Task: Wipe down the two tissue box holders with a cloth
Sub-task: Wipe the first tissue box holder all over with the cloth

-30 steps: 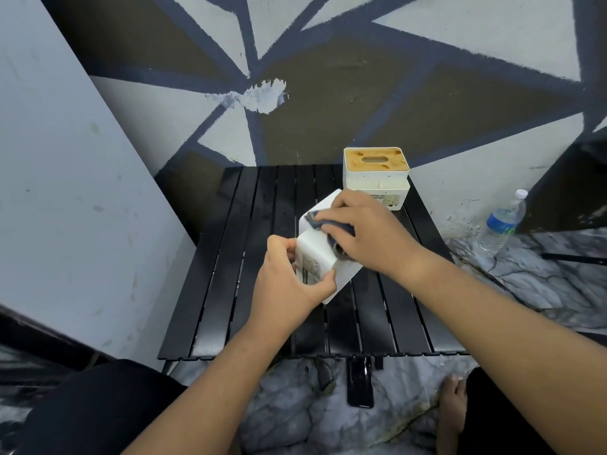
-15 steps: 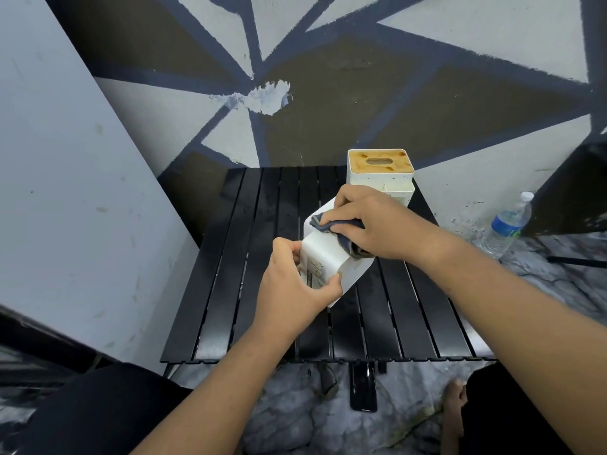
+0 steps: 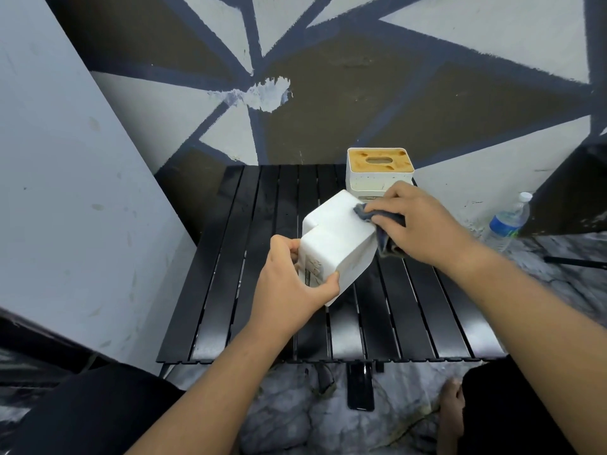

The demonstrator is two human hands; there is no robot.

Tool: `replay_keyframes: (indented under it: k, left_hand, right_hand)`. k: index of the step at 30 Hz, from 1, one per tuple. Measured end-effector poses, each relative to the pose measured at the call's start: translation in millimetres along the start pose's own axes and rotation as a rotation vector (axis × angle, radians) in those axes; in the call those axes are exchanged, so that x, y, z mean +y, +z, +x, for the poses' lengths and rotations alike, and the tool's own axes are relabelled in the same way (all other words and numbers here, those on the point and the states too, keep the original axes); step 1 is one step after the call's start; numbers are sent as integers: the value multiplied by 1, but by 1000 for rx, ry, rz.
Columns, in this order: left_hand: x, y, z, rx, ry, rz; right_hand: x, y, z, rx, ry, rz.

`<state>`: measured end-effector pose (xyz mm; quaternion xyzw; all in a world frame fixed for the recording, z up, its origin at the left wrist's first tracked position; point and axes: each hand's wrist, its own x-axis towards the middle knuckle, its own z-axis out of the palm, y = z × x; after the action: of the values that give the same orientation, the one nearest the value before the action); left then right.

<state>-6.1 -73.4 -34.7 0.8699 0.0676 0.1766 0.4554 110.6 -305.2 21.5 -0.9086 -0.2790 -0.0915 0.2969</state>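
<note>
A white tissue box holder [image 3: 338,238] is tilted on its side above the black slatted table [image 3: 230,274]. My left hand [image 3: 292,290] grips its near end, thumb on one side and fingers on the other. My right hand [image 3: 417,224] holds a dark grey-blue cloth [image 3: 382,229] and presses it against the holder's far right edge. A second white holder [image 3: 377,174] with a brown wooden lid stands upright at the table's back edge, just beyond my right hand.
A plastic water bottle [image 3: 509,221] stands on the marble floor to the right of the table. A black phone [image 3: 360,387] lies on the floor under the table's front edge. A painted wall rises close behind. A bare foot [image 3: 451,408] shows at the lower right.
My right hand has slid the cloth from the middle of the holder's upper face to its far right edge, baring that face. My left hand keeps its grip.
</note>
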Motion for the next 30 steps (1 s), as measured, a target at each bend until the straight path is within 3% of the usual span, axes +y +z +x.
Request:
replay_keyframes:
  k: [2, 5, 7, 11, 14, 16, 19, 22, 30]
  left_hand:
    - [1, 1, 0, 4, 0, -4]
    - [2, 1, -1, 3, 10, -15]
    - [2, 1, -1, 8, 10, -15]
    - [4, 1, -5, -1, -23, -10]
    - [5, -7, -10, -27, -50, -17]
    - [6, -17, -11, -12, 7, 92]
    - [11, -33, -4, 109, 184, 320]
    - [19, -39, 16, 152, 324, 374]
    - [43, -7, 82, -191, 508, 392]
  right_hand:
    - [-3, 13, -10, 106, 24, 14]
    - [-26, 30, -32, 51, -233, 38]
    - [-21, 31, -32, 65, -281, 25]
    - [17, 14, -15, 244, 144, 88]
    - [27, 8, -18, 343, 414, 454]
    - [23, 9, -23, 388, 467, 636]
    - [24, 15, -25, 401, 470, 685]
    - [25, 27, -27, 389, 540, 799]
    - [27, 60, -45, 383, 678, 927]
